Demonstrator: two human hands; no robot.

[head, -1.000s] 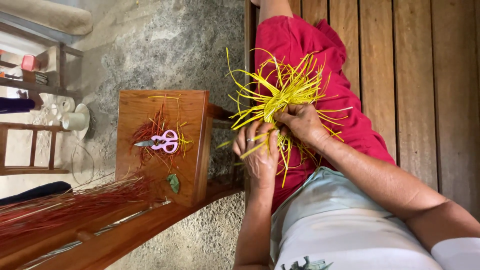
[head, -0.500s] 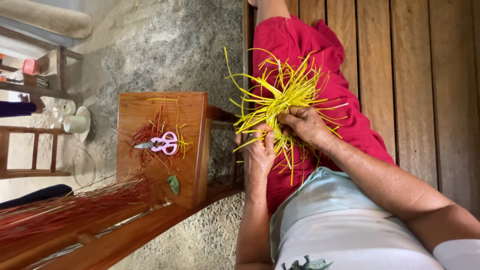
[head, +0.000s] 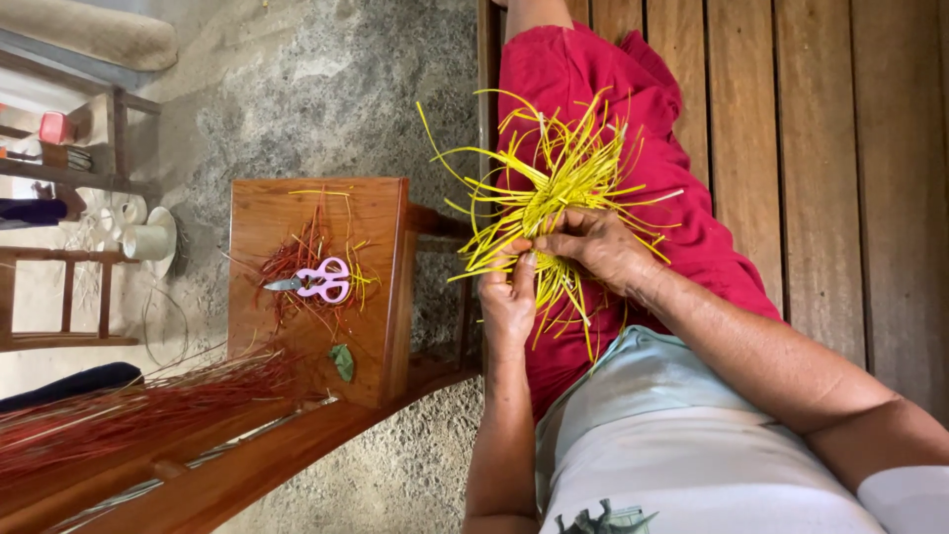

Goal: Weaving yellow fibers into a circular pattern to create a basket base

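A splayed bundle of yellow strips (head: 554, 183) rests over my lap on red cloth (head: 633, 109). My right hand (head: 598, 247) grips the bundle at its gathered centre from the right. My left hand (head: 507, 297) comes up from below, and its fingertips pinch some of the yellow strands right beside my right thumb. Loose ends fan out above and hang down below both hands.
A wooden stool (head: 371, 213) to the left carries pink-handled scissors (head: 318, 281), red and yellow strip scraps and a green leaf (head: 342, 362). Long red strips (head: 129, 410) lie on a wooden bench (head: 267, 465). Wooden planks (head: 840, 148) are on the right; white cups (head: 148, 237) stand far left.
My left hand has shifted its fingers on the strands, closing in beside my right thumb. The yellow bundle has turned slightly. The stool and scissors have not moved.
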